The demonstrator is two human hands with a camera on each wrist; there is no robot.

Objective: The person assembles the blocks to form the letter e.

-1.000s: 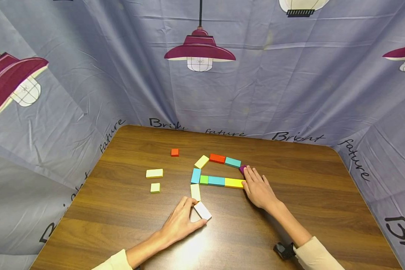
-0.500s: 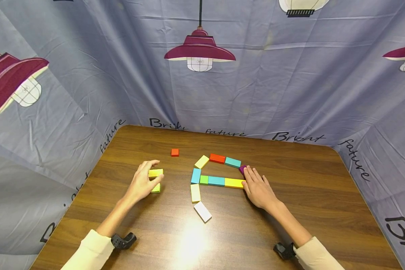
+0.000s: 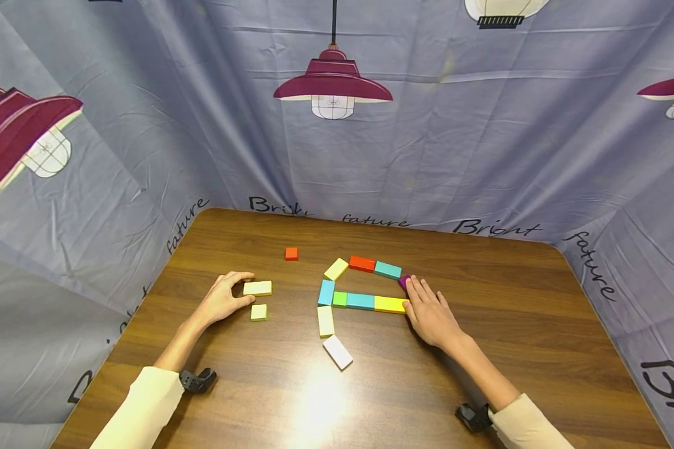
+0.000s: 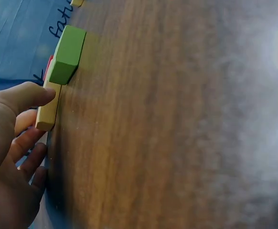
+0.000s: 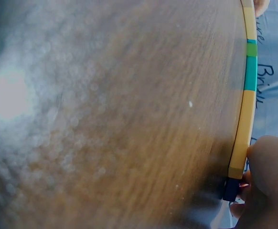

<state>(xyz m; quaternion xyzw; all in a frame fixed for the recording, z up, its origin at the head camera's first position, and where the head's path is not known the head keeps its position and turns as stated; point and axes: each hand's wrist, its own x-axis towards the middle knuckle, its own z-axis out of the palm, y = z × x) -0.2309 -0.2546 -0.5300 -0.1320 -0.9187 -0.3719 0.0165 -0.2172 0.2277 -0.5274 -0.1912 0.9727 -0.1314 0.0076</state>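
My left hand [image 3: 221,299] is at the left end of a pale yellow wooden block [image 3: 258,288], thumb in front and fingers behind. In the left wrist view the thumb overlaps this yellow block [image 4: 47,112], and a small green block [image 4: 68,55] stands just beyond it. My right hand [image 3: 434,318] rests flat with straight fingers at the right end of the block outline. Its thumb is right at a long yellow block [image 3: 390,304], and its fingertips partly cover a purple block [image 3: 404,282].
The outline includes a red block [image 3: 362,264], a teal block [image 3: 387,270], a blue block [image 3: 326,292], a green block [image 3: 339,300] and a white block [image 3: 337,352] at its near end. A small red block [image 3: 291,254] lies apart on the wooden table [image 3: 483,268]. Printed curtains surround it.
My left hand let go of the white block and moved left to the loose pale yellow block, settling around its left end. The right hand stayed in place.
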